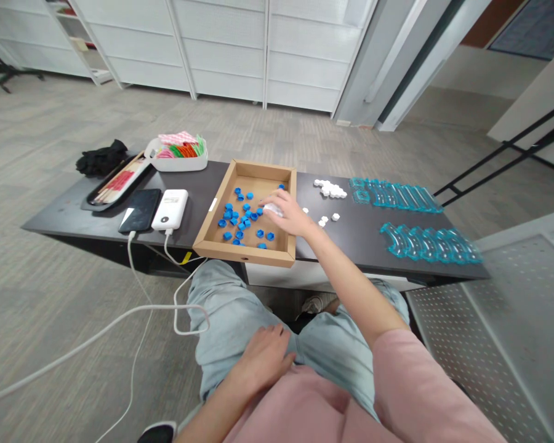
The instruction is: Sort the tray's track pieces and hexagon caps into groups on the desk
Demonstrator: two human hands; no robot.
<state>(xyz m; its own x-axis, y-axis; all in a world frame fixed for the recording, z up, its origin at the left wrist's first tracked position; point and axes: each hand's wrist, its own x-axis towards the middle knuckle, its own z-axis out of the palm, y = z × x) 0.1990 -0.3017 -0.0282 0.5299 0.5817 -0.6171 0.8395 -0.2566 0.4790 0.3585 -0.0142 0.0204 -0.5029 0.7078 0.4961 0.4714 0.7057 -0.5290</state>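
Observation:
My right hand (287,213) reaches into a shallow cardboard tray (216,227) on the dark table (64,215). Its fingers are closed around a white piece (272,210) over the tray's right side. Several small blue hexagonal pieces (242,218) lie scattered on the tray floor. A cluster of white hexagonal pieces (330,189) sits on the table just right of the tray, with a few loose ones nearer my wrist. My left hand (264,357) rests flat on my lap, fingers spread, holding nothing.
Two rows of clear teal curved parts (397,195) (429,243) lie at the table's right. At left are a phone (141,210), a white power bank (170,210) with cables, a black tray of sticks (115,182), a white bin of coloured items (180,154) and a black cloth (100,159).

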